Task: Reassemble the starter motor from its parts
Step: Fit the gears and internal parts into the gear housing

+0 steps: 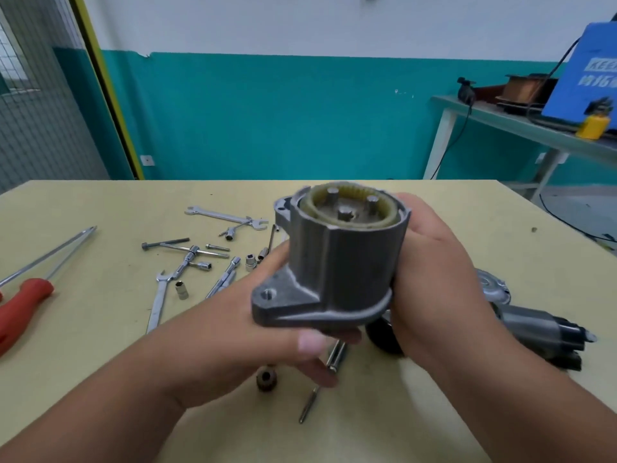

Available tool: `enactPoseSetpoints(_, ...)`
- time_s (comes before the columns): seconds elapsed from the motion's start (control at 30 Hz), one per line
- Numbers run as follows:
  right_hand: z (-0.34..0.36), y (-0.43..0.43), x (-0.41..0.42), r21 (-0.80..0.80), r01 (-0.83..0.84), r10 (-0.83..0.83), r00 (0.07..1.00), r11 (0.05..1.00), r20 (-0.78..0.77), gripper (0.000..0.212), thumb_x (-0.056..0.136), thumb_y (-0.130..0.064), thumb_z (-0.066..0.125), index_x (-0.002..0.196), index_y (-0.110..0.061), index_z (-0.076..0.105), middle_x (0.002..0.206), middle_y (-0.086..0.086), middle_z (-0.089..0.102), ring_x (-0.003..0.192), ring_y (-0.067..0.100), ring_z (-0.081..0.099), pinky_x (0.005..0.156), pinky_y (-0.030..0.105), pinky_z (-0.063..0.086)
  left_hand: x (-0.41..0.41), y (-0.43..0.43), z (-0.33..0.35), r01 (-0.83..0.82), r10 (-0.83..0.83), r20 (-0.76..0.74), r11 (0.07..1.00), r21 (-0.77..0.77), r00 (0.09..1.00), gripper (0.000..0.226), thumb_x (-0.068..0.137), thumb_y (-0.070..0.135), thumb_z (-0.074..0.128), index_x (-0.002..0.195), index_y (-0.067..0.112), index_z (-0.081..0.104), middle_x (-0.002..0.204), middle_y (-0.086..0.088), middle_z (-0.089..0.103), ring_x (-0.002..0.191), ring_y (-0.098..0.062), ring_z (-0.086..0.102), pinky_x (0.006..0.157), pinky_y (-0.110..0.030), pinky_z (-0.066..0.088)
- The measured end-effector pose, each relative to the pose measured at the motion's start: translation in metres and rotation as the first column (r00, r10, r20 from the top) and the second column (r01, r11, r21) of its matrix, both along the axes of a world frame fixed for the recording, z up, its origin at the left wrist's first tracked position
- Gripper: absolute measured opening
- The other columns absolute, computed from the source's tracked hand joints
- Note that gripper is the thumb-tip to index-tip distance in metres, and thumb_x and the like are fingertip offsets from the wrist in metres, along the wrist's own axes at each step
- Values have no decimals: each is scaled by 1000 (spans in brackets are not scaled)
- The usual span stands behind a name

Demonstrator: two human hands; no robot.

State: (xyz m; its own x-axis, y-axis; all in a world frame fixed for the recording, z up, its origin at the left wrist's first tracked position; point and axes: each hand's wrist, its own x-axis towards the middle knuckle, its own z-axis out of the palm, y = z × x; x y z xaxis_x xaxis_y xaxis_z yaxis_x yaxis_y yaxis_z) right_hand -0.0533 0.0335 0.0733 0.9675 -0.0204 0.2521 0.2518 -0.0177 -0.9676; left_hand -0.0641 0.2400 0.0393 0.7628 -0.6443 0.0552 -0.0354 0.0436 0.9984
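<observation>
Starter motor reassembly, head view. The housing [337, 262], a grey cast part, is held in the air above the table [100, 379] near the middle of the view, open end up and mounting flange at the bottom, towards the viewer. The left hand [267, 329] grips the flange from below, thumb laid along its near edge. The right hand [430, 262] wraps round the right wall of the housing, fingers hidden behind it. Inside the open end sit a yellowish toothed ring [312, 208] and upright steel pins [345, 213]. On the table below the left hand lie a small brown gear [266, 379] and a long bolt [309, 404]. To the right, partly behind the right forearm, lie the motor body [541, 325] and, just beyond it, a shiny round cap [494, 285]. Spanners [227, 217] and sockets [182, 290] are scattered left of the hands; a red-handled screwdriver [20, 305] lies at the far left edge.
</observation>
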Motion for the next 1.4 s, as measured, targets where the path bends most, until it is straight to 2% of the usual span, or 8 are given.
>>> enactPoseSetpoints(0.1, 5, -7, 4, -70, 58, -59, 998, 996, -18, 28, 78, -33, 55, 100, -29, 72, 79, 3, 77, 75, 28, 74, 57, 61, 57, -8, -12, 4, 139, -186, -132, 943, -302, 974, 91, 89, 34, 87, 164, 21, 38, 156, -27, 52, 135, -51, 57, 97, -58, 61)
enactPoseSetpoints(0.27, 8, -9, 5, -109, -37, 29, 997, 993, -70, 27, 95, -45, 50, 107, -33, 71, 87, 1, 75, 77, 26, 72, 59, 42, 58, -8, -25, -5, -36, -71, -227, 900, -434, 971, 86, 87, 44, 82, 151, -3, 51, 135, -52, 50, 97, -47, 71, 86, -52, 64)
enactPoseSetpoints(0.43, 11, -10, -1, -138, 99, -77, 984, 985, 160, 24, 94, -43, 48, 101, -39, 71, 81, -7, 70, 75, 6, 68, 65, 28, 55, 0, -13, 5, -112, -36, -225, 783, -611, 974, 70, 100, 48, 54, 149, -2, 55, 132, -38, 58, 98, -47, 72, 86, -49, 65)
enactPoseSetpoints(0.73, -7, 7, -6, -311, -283, 284, 958, 907, -42, 36, 90, -40, 54, 116, -61, 68, 71, -3, 68, 60, 8, 62, 58, 22, 54, 10, -6, 1, -396, 329, -220, 766, -507, 918, 66, 101, 46, 41, 147, 2, 59, 131, -37, 61, 105, -46, 65, 93, -58, 55)
enactPoseSetpoints(0.83, -10, 8, -5, -307, -362, 333, 932, 880, -145, 39, 90, -41, 54, 124, -58, 62, 75, -2, 70, 61, 11, 63, 60, 25, 55, 9, -9, -2, -440, 430, -122, 802, -403, 895, 62, 101, 39, 40, 146, 0, 58, 131, -37, 63, 103, -46, 63, 94, -71, 50)
enactPoseSetpoints(0.9, -12, 10, -4, -306, -392, 352, 919, 868, -178, 32, 90, -41, 55, 119, -51, 65, 74, -1, 70, 62, 12, 63, 61, 28, 55, 7, -12, -2, -423, 436, -37, 844, -331, 899, 60, 101, 36, 41, 149, 1, 53, 127, -33, 65, 97, -43, 64, 84, -64, 55)
enactPoseSetpoints(1.13, -15, 16, -6, -149, -421, 382, 895, 895, -230, 24, 86, -30, 60, 105, -41, 70, 68, 1, 70, 58, 18, 63, 55, 30, 51, 2, -15, 2, -379, 390, -38, 861, -339, 920, 60, 102, 35, 40, 148, -2, 50, 115, -28, 67, 72, -39, 59, 70, -48, 57)
enactPoseSetpoints(1.4, -26, 29, -9, -199, -166, 145, 983, 966, -114, 10, 93, -32, 72, 98, -39, 67, 62, 0, 64, 50, 7, 62, 48, 17, 48, 0, -18, 0, -421, 422, -67, 854, -306, 904, 59, 98, 35, 47, 150, 8, 53, 132, -27, 67, 93, -37, 65, 73, -43, 59)
